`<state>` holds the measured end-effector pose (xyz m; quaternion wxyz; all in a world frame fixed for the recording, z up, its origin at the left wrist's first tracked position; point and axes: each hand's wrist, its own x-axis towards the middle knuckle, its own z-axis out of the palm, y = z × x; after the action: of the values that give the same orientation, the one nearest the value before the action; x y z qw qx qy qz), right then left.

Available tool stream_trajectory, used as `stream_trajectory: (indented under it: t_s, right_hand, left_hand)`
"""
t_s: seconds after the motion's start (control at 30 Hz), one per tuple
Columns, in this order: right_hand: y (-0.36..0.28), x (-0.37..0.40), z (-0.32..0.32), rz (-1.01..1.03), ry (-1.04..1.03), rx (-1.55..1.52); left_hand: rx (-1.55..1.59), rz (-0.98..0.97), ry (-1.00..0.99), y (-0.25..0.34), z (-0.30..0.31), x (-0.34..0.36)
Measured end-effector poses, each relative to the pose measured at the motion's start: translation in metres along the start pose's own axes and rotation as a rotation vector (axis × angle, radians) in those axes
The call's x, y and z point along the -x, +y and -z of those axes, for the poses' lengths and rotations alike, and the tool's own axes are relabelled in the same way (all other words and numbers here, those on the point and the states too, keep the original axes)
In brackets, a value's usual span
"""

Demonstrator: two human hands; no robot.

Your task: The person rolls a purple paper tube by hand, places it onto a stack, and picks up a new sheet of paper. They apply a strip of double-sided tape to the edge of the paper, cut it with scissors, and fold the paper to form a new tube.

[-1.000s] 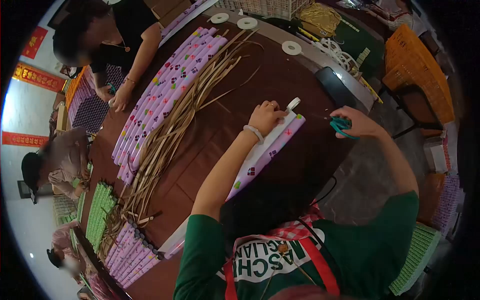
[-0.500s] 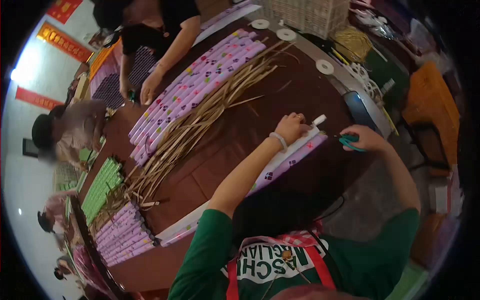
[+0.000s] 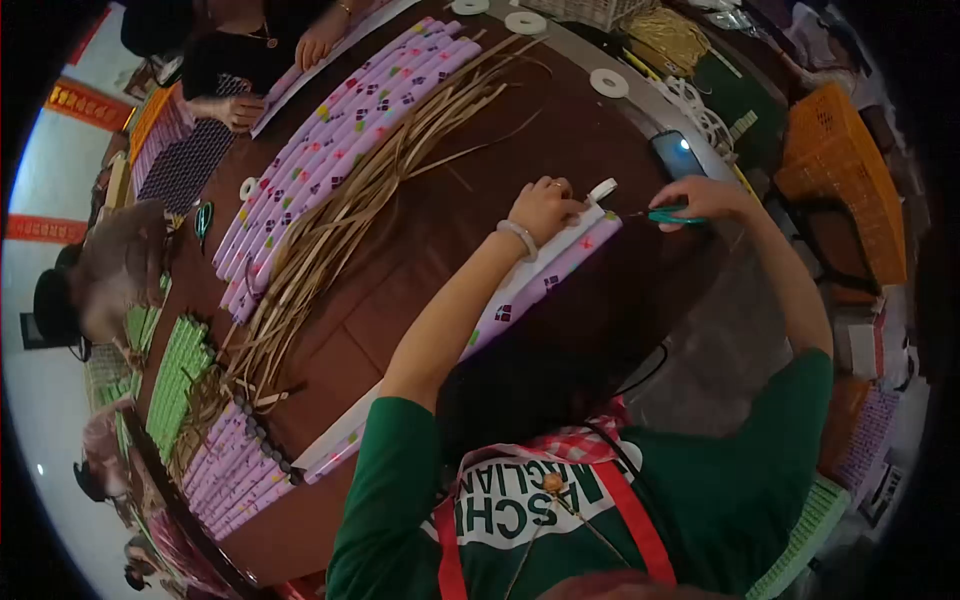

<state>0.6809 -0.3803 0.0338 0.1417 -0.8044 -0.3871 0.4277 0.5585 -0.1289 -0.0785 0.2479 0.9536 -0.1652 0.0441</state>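
A long strip of purple patterned paper with a white edge runs diagonally along the near side of the table. My left hand, wearing a bracelet, presses on its far right end, fingers bent together. At those fingertips a small roll of white tape stands on its edge, and the fingers pinch at the tape end beside it. My right hand grips teal-handled scissors, fingers in the loops and blades pointing left toward the end of the paper.
Purple patterned rolls and brown flat strips lie across the middle. Green rolls and more purple rolls are at left. White tape rolls, a phone and an orange basket are at right. A person works opposite.
The view has shifted, while my left hand stays at the paper's end and the scissors stay close to it. The person opposite has put down scissors and now handles a purple sheet.
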Motion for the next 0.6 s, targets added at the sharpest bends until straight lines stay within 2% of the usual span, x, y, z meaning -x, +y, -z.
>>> stream_trajectory:
  t_s: [0.2,0.53,0.6]
  right_hand:
    - [-0.002,-0.012,0.007,0.016,-0.042,-0.103]
    - [0.009,-0.027,0.008,0.024,-0.060,-0.083]
    - [0.007,-0.026,0.004,0.089,0.010,-0.055]
  left_hand:
    - [-0.027,0.020,-0.037,0.005,0.003,0.000]
    - [-0.026,0.002,-0.022,0.004,0.004,0.001]
    - [-0.018,0.010,-0.027,0.003,0.003,0.002]
